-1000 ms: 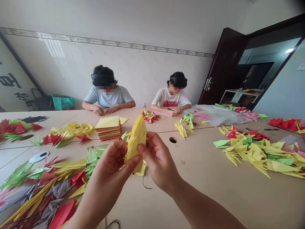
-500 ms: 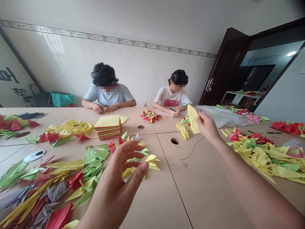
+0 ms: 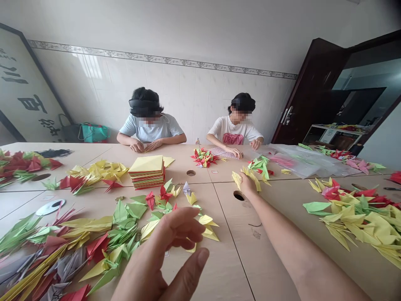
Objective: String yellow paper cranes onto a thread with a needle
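My right hand (image 3: 248, 184) reaches across the table and grips a yellow folded-paper bundle (image 3: 237, 180), set down beside another yellow folded-paper piece (image 3: 254, 179) near a round hole in the tabletop. Its fingertips are partly hidden behind the paper. A dark string (image 3: 255, 225) lies on the table under my forearm. Nothing is in my left hand (image 3: 169, 255), which hovers nearer to me with curled fingers apart from the thumb. Below and behind it lie loose yellow paper cranes (image 3: 209, 225) and small red and green ones (image 3: 165, 193).
A stack of square coloured paper (image 3: 146, 175) stands left of centre. Heaps of folded cranes lie at left (image 3: 72, 234) and right (image 3: 360, 217). Clear plastic sheets (image 3: 313, 161) spread at the far right. Two people (image 3: 153, 125) sit across the table (image 3: 225, 259).
My right hand has moved down and left, bringing the yellow paper bundle to the table. My left hand has shifted slightly right and lower. The right-hand co-worker's hands have moved apart.
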`<state>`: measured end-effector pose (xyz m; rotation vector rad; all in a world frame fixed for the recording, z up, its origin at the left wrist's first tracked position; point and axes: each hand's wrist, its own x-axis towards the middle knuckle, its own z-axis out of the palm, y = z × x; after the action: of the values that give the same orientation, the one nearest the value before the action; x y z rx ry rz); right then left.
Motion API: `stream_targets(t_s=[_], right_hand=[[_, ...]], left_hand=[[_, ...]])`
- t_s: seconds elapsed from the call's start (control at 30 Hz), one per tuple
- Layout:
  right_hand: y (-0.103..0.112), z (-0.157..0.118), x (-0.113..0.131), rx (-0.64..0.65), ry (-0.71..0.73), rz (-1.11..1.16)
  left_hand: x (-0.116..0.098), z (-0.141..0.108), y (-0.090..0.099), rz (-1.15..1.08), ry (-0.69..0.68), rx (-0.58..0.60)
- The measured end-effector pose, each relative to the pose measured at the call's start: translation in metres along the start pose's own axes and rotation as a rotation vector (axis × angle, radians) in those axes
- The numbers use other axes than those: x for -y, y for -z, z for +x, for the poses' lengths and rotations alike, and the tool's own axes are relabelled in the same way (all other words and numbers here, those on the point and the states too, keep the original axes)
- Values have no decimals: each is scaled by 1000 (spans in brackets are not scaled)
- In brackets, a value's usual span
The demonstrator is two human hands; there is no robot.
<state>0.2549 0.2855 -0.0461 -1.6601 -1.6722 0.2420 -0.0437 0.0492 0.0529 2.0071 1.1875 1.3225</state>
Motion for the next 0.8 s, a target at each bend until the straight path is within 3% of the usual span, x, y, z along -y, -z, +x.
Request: stream_targets(t_s=[0.13,0.27,0.5,0.67,0.8], right_hand=[[2,-7,-3,-6,-17,153],[2,-8,4,24,-61,141],[20,-20,22,101,-72,-56],[32,-76,44,204,93,-82],[19,-139,68,330,249,0]], left_hand=[[1,3,-1,43,-63,67],[-1,4,-8,113,-109,159],[-9,-3,-30,262,-170,508],[-20,-12,-33,359,-137,659],[-8,-29,-29,424,-171,656]])
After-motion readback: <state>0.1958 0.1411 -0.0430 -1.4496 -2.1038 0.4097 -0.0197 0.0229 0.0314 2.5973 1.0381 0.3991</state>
